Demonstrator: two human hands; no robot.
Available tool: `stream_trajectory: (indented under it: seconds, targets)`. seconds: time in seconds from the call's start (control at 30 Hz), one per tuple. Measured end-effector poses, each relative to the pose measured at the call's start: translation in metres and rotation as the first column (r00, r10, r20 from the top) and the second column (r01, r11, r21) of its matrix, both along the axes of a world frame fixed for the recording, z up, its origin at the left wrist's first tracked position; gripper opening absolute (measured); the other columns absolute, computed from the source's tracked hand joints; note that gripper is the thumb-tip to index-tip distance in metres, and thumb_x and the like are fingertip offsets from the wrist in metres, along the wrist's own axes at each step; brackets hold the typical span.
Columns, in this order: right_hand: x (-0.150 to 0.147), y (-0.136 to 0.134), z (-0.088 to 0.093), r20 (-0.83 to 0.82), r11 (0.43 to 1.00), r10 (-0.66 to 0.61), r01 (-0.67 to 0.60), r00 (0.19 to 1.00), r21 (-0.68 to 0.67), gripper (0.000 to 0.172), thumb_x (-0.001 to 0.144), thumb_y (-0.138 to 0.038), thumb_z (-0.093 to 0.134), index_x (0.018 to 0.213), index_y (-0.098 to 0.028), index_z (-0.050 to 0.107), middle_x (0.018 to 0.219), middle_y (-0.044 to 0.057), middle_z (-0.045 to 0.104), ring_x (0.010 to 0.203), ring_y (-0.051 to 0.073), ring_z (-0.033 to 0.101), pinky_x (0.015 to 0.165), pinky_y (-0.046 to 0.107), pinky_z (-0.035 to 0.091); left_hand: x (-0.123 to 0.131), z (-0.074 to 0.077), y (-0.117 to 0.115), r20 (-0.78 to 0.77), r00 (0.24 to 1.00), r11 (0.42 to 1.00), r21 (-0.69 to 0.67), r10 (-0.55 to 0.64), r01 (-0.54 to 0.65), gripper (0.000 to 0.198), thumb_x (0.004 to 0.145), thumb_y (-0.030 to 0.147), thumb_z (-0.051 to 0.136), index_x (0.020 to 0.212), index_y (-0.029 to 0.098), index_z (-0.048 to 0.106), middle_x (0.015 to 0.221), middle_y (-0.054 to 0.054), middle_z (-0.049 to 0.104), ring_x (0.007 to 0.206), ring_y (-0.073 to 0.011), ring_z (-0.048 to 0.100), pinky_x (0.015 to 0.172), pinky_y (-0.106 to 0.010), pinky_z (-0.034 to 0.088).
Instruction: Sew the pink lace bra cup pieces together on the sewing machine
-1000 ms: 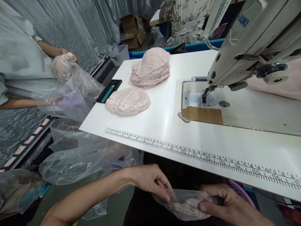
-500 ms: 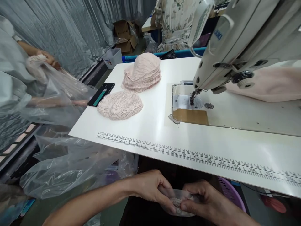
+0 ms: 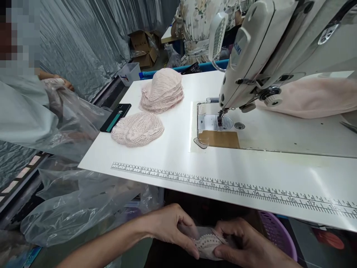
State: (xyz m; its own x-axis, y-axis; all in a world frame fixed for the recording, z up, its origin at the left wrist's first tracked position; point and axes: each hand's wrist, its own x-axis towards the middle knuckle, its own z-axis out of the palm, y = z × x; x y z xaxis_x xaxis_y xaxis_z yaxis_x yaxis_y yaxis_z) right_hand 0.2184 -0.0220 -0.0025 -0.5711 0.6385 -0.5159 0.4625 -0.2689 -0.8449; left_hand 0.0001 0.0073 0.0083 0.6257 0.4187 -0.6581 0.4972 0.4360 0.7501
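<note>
The lace (image 3: pixel 208 243), a pale dotted band with sheer fabric along it, is held between two bare hands, below the near edge of the table and in front of a dark area. The left hand (image 3: pixel 175 230) has it at one end, thumb and fingers closed in a pinch, with a bit of the sheer fabric lying over the fingers. The right hand (image 3: pixel 242 240) grips the other end, its thumb pressed flat on the dotted band and its fingers curled behind, partly hidden. Just beside the right hand, under the table, is a purple basket (image 3: pixel 279 234).

The table (image 3: pixel 178 156) is white, with a ruler (image 3: pixel 234 188) printed along its near edge. At its left end, a pink cup (image 3: pixel 138 129) lies near a pile (image 3: pixel 161 91) of similar pieces; a black case (image 3: pixel 115 118) with a teal stripe is next to the cup. To the right stands the sewing machine (image 3: pixel 245 70), brown tape (image 3: pixel 219 139) in front of its needle and pink cloth (image 3: pixel 312 96) lying beneath its arm.

Clear plastic (image 3: pixel 83 201) hangs in folds left of the table. Beyond it, a co-worker (image 3: pixel 25 108) in a pale top holds a plastic bag (image 3: pixel 75 100). Farther back are a clear bin (image 3: pixel 129 74), a cardboard box (image 3: pixel 142 48) and a person (image 3: pixel 198 28) in floral clothing.
</note>
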Motion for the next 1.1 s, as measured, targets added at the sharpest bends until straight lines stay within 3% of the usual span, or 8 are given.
stream_trajectory:
  seconds: [0.13,0.3,0.47,0.63,0.8,0.93,1.1]
  targets:
    - [0.004,-0.002,0.0,0.013,1.0,-0.008,0.008,1.0,0.001,0.008,0.069,-0.027,0.056,0.066,-0.019,0.055,0.06,-0.005,0.043,0.058,0.01,0.037,0.053,0.021,0.028,0.009,-0.002,-0.002,0.015,1.0,0.999,-0.038,0.022,-0.021,0.03,0.056,0.042,0.078,0.073,0.018,0.074,0.06,0.003,0.062,0.055,-0.0073,0.049,0.054,-0.016,0.037]
    - [0.008,-0.004,-0.007,-0.008,1.0,0.009,-0.009,1.0,0.005,0.015,0.072,-0.035,0.057,0.071,-0.02,0.056,0.062,-0.005,0.043,0.061,0.012,0.039,0.055,0.022,0.029,0.009,-0.001,-0.005,-0.03,0.999,0.995,0.092,0.042,-0.039,0.025,0.062,0.037,0.075,0.074,0.016,0.073,0.059,0.002,0.061,0.055,-0.0079,0.049,0.051,-0.016,0.035]
    - [0.004,-0.004,-0.01,-0.024,0.999,0.01,-0.009,1.0,0.05,0.026,0.078,-0.041,0.052,0.063,-0.02,0.048,0.062,-0.003,0.044,0.062,0.013,0.042,0.058,0.022,0.033,0.009,0.006,-0.006,-0.058,0.998,0.985,0.173,0.018,-0.007,0.023,0.063,0.034,0.075,0.077,0.016,0.073,0.058,0.005,0.056,0.053,-0.0066,0.046,0.049,-0.015,0.033]
    - [0.007,-0.007,-0.013,0.027,0.999,-0.005,0.004,1.0,0.044,0.024,0.079,-0.042,0.052,0.068,-0.021,0.054,0.069,-0.001,0.054,0.069,0.016,0.05,0.064,0.024,0.038,0.01,0.01,-0.007,-0.088,0.996,0.958,0.281,-0.026,0.05,0.026,0.062,0.028,0.076,0.086,0.019,0.073,0.059,0.006,0.054,0.054,-0.0065,0.044,0.051,-0.015,0.033]
    - [0.009,-0.007,-0.016,0.008,0.998,0.018,-0.019,1.0,0.053,0.02,0.079,-0.039,0.053,0.07,-0.021,0.055,0.068,-0.002,0.055,0.069,0.015,0.051,0.063,0.024,0.038,0.01,0.01,-0.011,-0.147,0.989,0.938,0.338,-0.03,0.079,0.026,0.062,0.032,0.076,0.085,0.019,0.073,0.058,0.005,0.055,0.055,-0.0084,0.046,0.057,-0.017,0.036]
    - [0.008,-0.009,-0.015,0.039,0.999,-0.006,0.005,0.999,0.04,0.016,0.075,-0.038,0.055,0.071,-0.022,0.057,0.069,-0.002,0.056,0.07,0.017,0.052,0.065,0.026,0.039,0.009,0.01,-0.012,-0.215,0.976,0.94,0.327,-0.032,0.103,0.024,0.062,0.033,0.077,0.083,0.021,0.073,0.058,0.005,0.054,0.056,-0.0085,0.045,0.059,-0.018,0.036]
    - [0.007,-0.011,-0.011,0.119,0.999,-0.047,0.045,0.992,0.022,0.024,0.075,-0.048,0.058,0.072,-0.024,0.062,0.076,0.0,0.059,0.08,0.02,0.053,0.073,0.029,0.039,0.004,0.012,-0.008,-0.211,0.977,0.958,0.269,-0.043,0.1,0.025,0.061,0.033,0.078,0.081,0.02,0.072,0.055,0.008,0.047,0.054,-0.0067,0.041,0.052,-0.016,0.031]
